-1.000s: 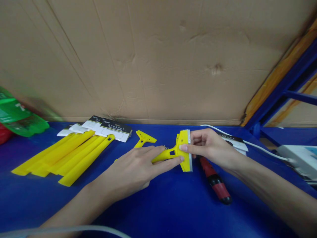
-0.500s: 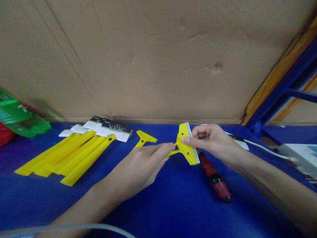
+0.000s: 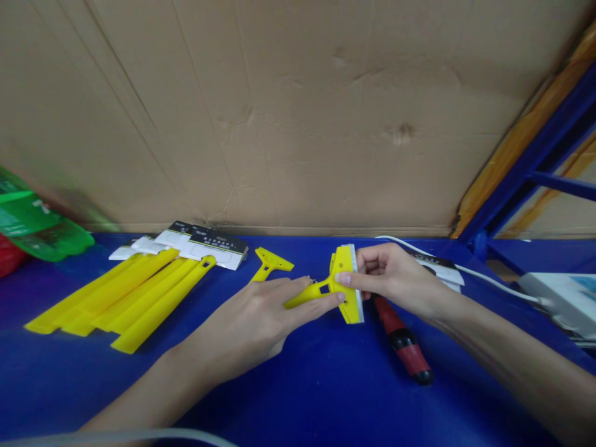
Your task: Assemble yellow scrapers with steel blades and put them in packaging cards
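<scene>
A yellow scraper [image 3: 351, 304] with a pale strip along its wide head is held between both hands above the blue table. My left hand [image 3: 256, 316] is closed around its handle, with the index finger stretched onto the head. My right hand [image 3: 395, 273] pinches the head near the strip, thumb on top and fingers behind. Behind my left hand a second yellow scraper [image 3: 274, 259] lies on the table, its handle partly hidden. Just under my right hand is a red and black tool handle [image 3: 403, 341]; its far end is covered.
Several yellow scraper handles [image 3: 149, 292] with black and white cards [image 3: 214, 246] lie at left. A green bottle [image 3: 41, 226] lies behind them. At right are more cards [image 3: 442, 270], a white cable [image 3: 493, 288] and a white box [image 3: 559, 301]. Cardboard [image 3: 298, 124] stands behind the table [image 3: 316, 391].
The held scraper has turned a little and moved slightly down and left. My left index finger has stretched forward onto its head, and more of the handle shows.
</scene>
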A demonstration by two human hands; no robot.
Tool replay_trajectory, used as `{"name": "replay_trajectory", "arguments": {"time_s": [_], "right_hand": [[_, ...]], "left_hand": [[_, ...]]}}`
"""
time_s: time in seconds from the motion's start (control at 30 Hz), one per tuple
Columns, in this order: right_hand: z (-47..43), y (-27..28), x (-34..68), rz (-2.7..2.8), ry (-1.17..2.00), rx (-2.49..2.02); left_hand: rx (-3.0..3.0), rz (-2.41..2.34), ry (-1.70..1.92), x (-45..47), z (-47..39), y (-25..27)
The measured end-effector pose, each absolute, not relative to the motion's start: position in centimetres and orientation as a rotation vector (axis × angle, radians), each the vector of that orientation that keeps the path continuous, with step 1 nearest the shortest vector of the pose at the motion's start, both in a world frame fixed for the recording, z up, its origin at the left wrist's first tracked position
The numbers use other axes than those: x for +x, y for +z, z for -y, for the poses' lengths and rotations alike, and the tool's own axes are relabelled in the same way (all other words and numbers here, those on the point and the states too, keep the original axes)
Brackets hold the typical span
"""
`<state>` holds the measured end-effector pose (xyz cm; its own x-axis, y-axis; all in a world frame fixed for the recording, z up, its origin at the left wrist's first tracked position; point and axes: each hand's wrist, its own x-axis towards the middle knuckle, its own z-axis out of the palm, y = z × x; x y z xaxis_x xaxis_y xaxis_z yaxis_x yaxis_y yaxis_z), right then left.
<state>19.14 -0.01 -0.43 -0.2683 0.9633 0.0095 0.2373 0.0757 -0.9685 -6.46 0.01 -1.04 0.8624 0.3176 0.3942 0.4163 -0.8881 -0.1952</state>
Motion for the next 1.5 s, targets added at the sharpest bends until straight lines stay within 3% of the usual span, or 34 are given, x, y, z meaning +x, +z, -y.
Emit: {"name": "replay_trajectory", "arguments": {"time_s": [0.57, 0.67, 0.93, 1.1, 1.33, 1.5], "right_hand": [[0.0, -0.2, 18.4, 1.548, 1.276, -1.176], [-0.5, -0.3, 18.7, 1.587, 1.123, -1.214], [-3.1, -1.4, 17.7, 2.238, 0.413, -1.232], [-3.7, -2.0, 16.0, 2.389, 0.319, -1.146], [-3.7, -2.3, 15.2, 2.518, 0.263, -1.098], [-3.6, -2.3, 15.0, 2.507, 0.368, -1.149]], "left_hand": [[-2.798, 0.657, -0.456, -7.7, -0.7, 0.3], [-2.854, 0.792, -0.541, -9.3, -1.9, 1.6], [-2.947, 0.956, -0.318, -11.9, -3.0, 3.3], [-2.956, 1.059, -0.165, -12.2, -2.7, 3.0], [-2.995, 1.055, -0.216, -12.0, -2.5, 2.8], [-2.983, 1.07, -0.12, -11.6, -2.3, 2.7]]}}
